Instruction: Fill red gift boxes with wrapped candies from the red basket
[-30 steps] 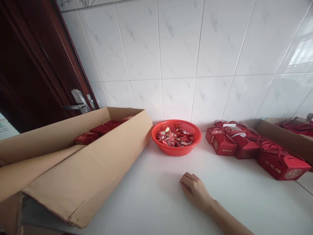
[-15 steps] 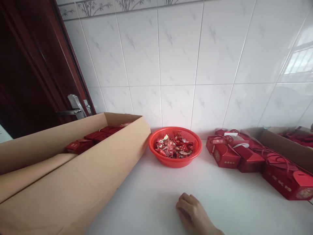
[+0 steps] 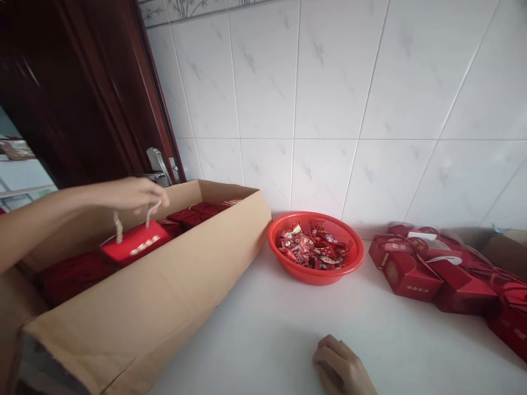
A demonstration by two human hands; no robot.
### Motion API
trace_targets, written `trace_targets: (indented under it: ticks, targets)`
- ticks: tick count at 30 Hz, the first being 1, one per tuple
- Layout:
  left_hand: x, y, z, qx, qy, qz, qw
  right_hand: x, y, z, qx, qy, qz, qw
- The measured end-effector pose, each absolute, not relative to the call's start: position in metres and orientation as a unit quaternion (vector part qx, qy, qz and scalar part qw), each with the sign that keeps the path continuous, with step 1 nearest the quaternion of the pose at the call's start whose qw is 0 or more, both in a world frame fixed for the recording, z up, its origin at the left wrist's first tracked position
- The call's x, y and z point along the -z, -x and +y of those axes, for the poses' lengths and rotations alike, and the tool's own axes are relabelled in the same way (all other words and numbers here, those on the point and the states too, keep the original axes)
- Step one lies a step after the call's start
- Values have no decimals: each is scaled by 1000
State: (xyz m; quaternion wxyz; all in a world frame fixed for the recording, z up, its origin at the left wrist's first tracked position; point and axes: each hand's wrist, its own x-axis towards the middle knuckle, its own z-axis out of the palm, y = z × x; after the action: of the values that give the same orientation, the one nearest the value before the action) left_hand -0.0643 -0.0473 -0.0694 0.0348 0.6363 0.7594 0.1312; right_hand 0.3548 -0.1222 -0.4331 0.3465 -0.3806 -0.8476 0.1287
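Observation:
My left hand (image 3: 138, 195) reaches in from the left over the long cardboard carton (image 3: 197, 274). Its fingers are closed on the twisted cord handle of a red gift box (image 3: 135, 241) with gold lettering. That gift box hangs tilted in the carton's opening, and more red boxes (image 3: 76, 274) sit inside, lower down. My right hand (image 3: 341, 365) rests on the white table (image 3: 263, 340) with its fingers curled in, and nothing shows in it. Beyond it stands a red plastic basket (image 3: 315, 277) of wrapped candies (image 3: 313, 247).
Several red gift boxes (image 3: 411, 277) with ribbon handles are grouped on the right of the table. Behind them is another cardboard carton (image 3: 508, 252). A tiled wall (image 3: 329, 99) closes off the back, and a dark wooden door (image 3: 94, 93) stands at the left.
My left hand has come into view, holding the red gift box by its cord above the carton. The view has swung left. My right hand stays curled on the table.

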Motion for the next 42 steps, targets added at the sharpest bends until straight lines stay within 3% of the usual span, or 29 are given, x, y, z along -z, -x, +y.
trace_targets:
  ticks: [3,11,16,20,25,30,35,42]
  targets:
    - [44,56,-48,-111,-614,781,0,434,-357,-122,-147,375,-847,346]
    - [34,12,-43,-310,-623,716,-56,431,-354,-125,-195,394,-820,366]
    - [31,-19,-32,-483,-666,569,9,421,-351,-129,-275,421,-776,381]
    - [29,-58,-38,-520,-718,442,133,397,-356,-127,-420,451,-695,370]
    - [50,-111,-46,-368,-792,327,361,372,-366,-121,-651,387,-487,435]
    - [91,-160,-44,-123,-827,294,463,360,-374,-120,-801,277,-343,406]
    - [122,-197,-39,12,-826,252,504,351,-381,-120,-821,256,-268,433]
    - [130,-231,-30,211,-800,229,512,345,-386,-118,-732,251,-390,499]
